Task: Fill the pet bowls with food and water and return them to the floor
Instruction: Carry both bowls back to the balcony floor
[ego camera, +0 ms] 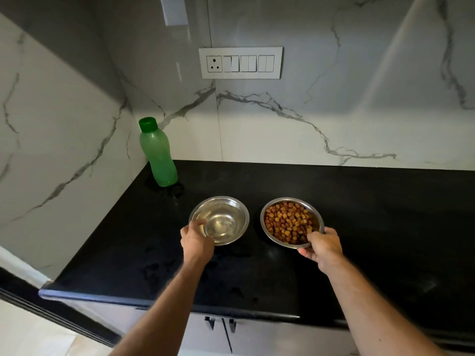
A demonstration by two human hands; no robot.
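Now both steel bowls are in my grip on the black countertop [359,214].

My left hand [196,241] pinches the water bowl [226,219] at its near-left rim; my right hand [322,246] curls round the kibble bowl [285,222] at its near-right rim, tilted. Beyond my left fingers stands a green bottle [158,155], well apart.

Green bottle [158,155], black counter [359,214], grey-veined white marble wall [308,124], brown kibble [288,222].
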